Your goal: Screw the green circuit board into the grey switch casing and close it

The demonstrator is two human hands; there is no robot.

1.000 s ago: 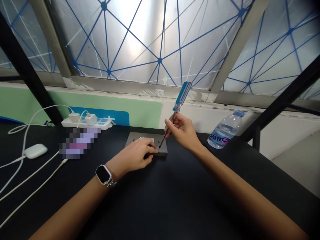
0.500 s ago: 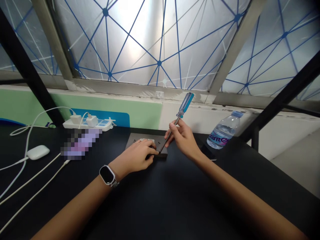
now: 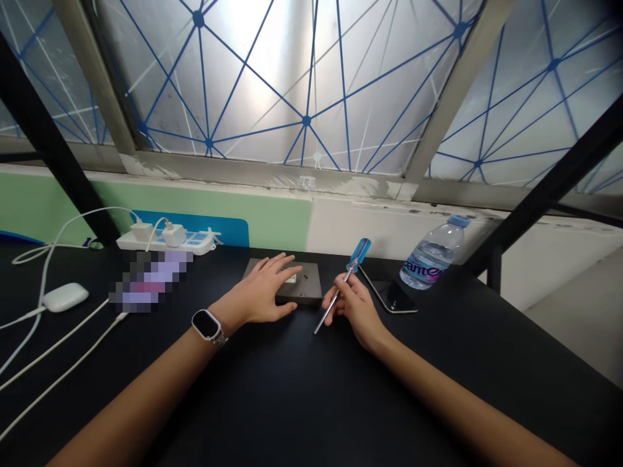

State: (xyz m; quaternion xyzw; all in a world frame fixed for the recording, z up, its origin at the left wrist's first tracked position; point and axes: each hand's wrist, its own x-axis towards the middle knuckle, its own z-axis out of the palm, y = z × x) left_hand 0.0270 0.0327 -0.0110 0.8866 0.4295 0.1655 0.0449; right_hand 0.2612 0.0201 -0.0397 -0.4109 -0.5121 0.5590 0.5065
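Observation:
Fingers spread, my left hand (image 3: 265, 288) lies over the left part of a flat grey-brown box (image 3: 309, 282) on the black table. Under its fingers a small pale part (image 3: 291, 277) shows only in part. My right hand (image 3: 355, 308) is closed round the shaft of a screwdriver (image 3: 341, 288) with a clear blue handle. The screwdriver's tip points down and to the left, in front of the box and apart from it. Small dark spots mark the box's top; whether they are screws or holes I cannot tell.
A phone (image 3: 396, 297) lies right of my right hand, with a water bottle (image 3: 433, 253) behind it. At the left are a power strip (image 3: 197, 243) with plugs, a white earbud case (image 3: 65, 297), several white cables and a blurred-out item (image 3: 156, 282).
My right hand has drawn the screwdriver's tip off the box's front edge, lowering it toward me. My left hand's fingers have lifted and spread from the spot beside the tip.

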